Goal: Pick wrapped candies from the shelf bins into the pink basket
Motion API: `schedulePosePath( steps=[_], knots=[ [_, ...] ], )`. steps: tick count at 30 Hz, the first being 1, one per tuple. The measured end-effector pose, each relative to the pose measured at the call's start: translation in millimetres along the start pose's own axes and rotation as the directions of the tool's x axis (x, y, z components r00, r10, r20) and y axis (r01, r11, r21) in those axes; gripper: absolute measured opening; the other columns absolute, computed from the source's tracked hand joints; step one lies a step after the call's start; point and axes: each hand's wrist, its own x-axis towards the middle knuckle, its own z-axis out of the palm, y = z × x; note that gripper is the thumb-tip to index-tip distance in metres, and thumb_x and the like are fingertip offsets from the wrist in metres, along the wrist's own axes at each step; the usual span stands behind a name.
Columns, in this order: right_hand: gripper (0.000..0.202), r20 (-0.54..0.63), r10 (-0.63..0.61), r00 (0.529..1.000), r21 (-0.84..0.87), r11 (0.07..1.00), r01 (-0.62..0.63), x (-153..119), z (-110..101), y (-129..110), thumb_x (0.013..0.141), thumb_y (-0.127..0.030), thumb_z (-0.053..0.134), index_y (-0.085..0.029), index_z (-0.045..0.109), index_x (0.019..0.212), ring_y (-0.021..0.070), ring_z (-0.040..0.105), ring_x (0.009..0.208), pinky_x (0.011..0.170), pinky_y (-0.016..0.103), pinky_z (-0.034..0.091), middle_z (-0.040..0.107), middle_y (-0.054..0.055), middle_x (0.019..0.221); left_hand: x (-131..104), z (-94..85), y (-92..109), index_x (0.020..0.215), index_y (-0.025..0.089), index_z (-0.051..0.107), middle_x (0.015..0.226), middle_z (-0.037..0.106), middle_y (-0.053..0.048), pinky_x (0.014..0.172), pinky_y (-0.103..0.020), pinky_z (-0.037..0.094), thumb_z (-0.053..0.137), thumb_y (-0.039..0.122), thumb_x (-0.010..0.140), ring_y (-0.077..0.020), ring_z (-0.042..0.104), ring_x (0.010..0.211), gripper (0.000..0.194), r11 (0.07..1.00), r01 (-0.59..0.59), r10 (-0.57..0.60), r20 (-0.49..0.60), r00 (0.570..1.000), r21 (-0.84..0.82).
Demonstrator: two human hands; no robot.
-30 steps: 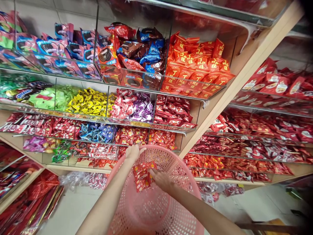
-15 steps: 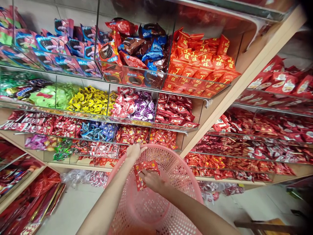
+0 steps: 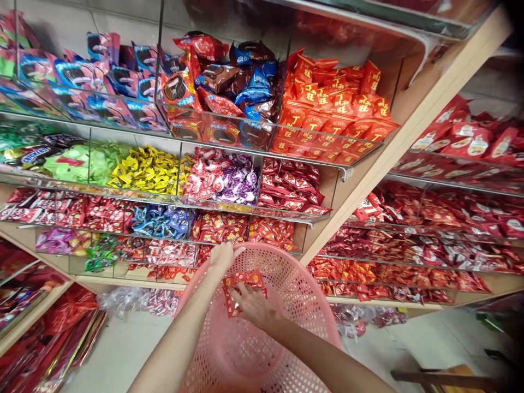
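Observation:
A pink perforated plastic basket (image 3: 317,305) stands below the shelves in front of me. My left hand (image 3: 222,257) is closed over its far rim, thumb pointing right along the edge. Inside the basket lie red candy packets (image 3: 248,278) with gold and pale round prints, against the far left wall. My right hand (image 3: 254,305) reaches in and rests on these packets, palm down. Its fingers are stretched out and somewhat apart over the wrappers. The undersides of the fingers are hidden.
Clear-fronted shelf bins hold yellow candies (image 3: 145,169), red-orange packets (image 3: 333,120) and blue and brown cakes (image 3: 241,71). A wooden upright (image 3: 360,180) divides this rack from the right one. Plastic bags (image 3: 126,300) lie on the floor under the shelf.
My right hand's fingers have spread a little over the red packets. My left hand keeps its place on the rim. The view has shifted slightly.

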Motion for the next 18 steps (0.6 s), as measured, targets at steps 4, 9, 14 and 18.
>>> schedulePosePath(
  steps=[4,9,14,18],
  knots=[
    [0.053,-0.110,0.013,0.994,0.154,0.988,0.004,2.7,-40.4,22.1,0.077,-0.047,0.058,-0.023,0.039,0.120,0.0207,0.057,0.092,0.075,0.030,0.048,0.051,0.007,0.110,0.8,1.2,-0.8,0.102,0.017,0.060,0.093,0.067,-0.014,0.077,-0.034,0.044,0.025,0.065,0.081,-0.0258,0.062,0.092,0.064,1.000,0.004,-0.004,0.007,1.000,-0.005],
    [0.024,-0.363,0.422,0.831,0.385,0.880,-0.278,18.7,-79.2,94.7,0.089,-0.035,0.039,-0.019,0.045,0.105,0.0186,0.055,0.089,0.076,0.031,0.044,0.052,0.007,0.100,1.2,4.2,-2.1,0.095,0.017,0.062,0.090,0.068,-0.013,0.074,-0.034,0.046,0.027,0.068,0.078,-0.0266,0.063,0.088,0.064,1.000,-0.009,0.009,-0.025,1.000,0.009],
    [0.028,-0.273,0.649,0.710,0.488,0.729,-0.479,35.1,-62.0,165.1,0.080,-0.028,0.052,-0.019,0.044,0.105,0.0212,0.054,0.097,0.076,0.031,0.042,0.054,0.011,0.107,0.0,3.5,-1.3,0.098,0.017,0.061,0.089,0.068,-0.014,0.075,-0.035,0.046,0.024,0.069,0.078,-0.0265,0.063,0.088,0.067,1.000,-0.017,0.018,-0.033,0.999,0.012],
    [0.035,-0.165,0.684,0.711,0.557,0.659,-0.505,41.5,-40.0,189.0,0.074,-0.028,0.060,-0.021,0.041,0.102,0.0211,0.057,0.093,0.073,0.029,0.041,0.057,0.010,0.105,-0.3,1.8,-0.2,0.099,0.017,0.061,0.089,0.068,-0.014,0.074,-0.035,0.046,0.020,0.067,0.080,-0.0271,0.063,0.088,0.067,1.000,-0.013,0.014,-0.032,0.999,0.024]
  ],
)
